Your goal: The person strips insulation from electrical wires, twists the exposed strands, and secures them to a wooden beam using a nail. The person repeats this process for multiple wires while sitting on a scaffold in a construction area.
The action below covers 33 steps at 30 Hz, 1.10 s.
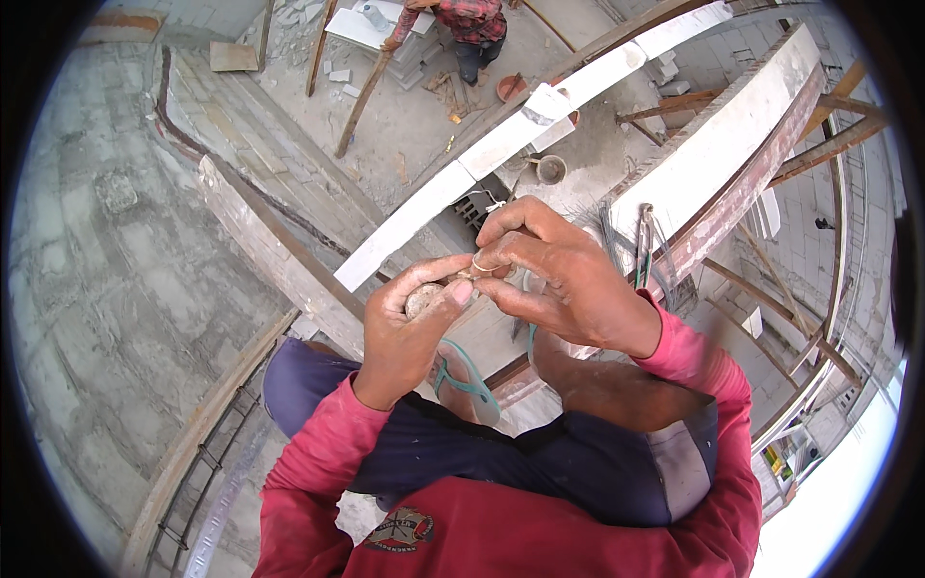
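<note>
My left hand [409, 323] is closed around a small round greyish-white piece [421, 300], most of it hidden by the fingers. Its thumb and forefinger press together at the tip. Close against them, my right hand [568, 279] pinches a thin pale string [479, 266], which makes a small loop between the two hands. Whether the string is fixed to the round piece I cannot tell. To the right of my right hand, a pair of pincers [645, 241] lies on a whitish beam, beside a bundle of thin dark wires [605, 231].
My sandalled foot [467, 380] rests below my hands. A long white block strip [501, 144] crosses ahead, and a wide pale beam [732, 135] runs to the right. A bucket [550, 170] stands below. Another person [472, 24] works near stacked slabs. Wooden props [771, 299] lean at right.
</note>
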Each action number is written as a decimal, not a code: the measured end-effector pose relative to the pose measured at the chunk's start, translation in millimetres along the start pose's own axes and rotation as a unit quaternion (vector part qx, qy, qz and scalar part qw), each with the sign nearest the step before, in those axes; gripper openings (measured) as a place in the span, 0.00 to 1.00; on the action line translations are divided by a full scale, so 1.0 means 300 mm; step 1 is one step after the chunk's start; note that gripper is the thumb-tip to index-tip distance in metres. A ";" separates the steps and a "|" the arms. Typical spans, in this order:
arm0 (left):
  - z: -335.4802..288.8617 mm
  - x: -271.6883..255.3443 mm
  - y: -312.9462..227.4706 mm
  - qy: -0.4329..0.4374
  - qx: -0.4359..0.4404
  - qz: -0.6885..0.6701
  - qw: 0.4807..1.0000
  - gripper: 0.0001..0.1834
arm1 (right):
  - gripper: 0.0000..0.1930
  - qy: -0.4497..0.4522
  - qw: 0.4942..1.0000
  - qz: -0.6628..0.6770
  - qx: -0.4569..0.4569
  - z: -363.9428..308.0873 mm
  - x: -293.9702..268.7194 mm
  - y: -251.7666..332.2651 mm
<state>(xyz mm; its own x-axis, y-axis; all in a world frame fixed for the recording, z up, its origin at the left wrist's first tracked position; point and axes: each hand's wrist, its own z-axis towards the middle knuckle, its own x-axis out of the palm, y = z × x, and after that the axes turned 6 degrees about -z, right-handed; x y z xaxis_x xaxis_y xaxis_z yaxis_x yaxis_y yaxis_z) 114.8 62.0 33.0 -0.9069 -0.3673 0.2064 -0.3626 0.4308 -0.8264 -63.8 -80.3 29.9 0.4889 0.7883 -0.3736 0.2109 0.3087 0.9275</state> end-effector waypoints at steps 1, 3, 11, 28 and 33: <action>0.000 0.001 0.003 -0.005 0.006 0.006 1.000 0.17 | 0.10 0.000 1.000 0.007 0.001 -0.001 0.004 -0.002; 0.001 0.001 0.008 -0.005 0.022 0.020 1.000 0.17 | 0.10 0.000 1.000 0.015 0.005 -0.003 0.010 -0.006; 0.001 0.008 0.021 -0.011 0.077 0.035 0.996 0.16 | 0.10 -0.036 0.999 -0.027 -0.023 0.007 0.051 -0.016; -0.020 -0.037 0.005 -0.005 0.061 0.111 0.992 0.08 | 0.11 0.101 0.967 -0.215 -0.094 -0.008 0.038 -0.042; -0.044 -0.054 -0.028 0.060 0.062 0.138 0.987 0.09 | 0.10 0.140 0.968 -0.182 -0.106 -0.017 0.015 -0.020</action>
<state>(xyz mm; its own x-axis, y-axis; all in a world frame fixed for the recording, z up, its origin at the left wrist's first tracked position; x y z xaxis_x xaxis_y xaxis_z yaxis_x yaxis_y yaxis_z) 129.8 75.2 43.4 -0.9891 -0.1460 0.0193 -0.0759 0.3931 -0.9164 -67.3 -75.9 22.6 0.1607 0.7110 -0.6845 0.1322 0.6718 0.7288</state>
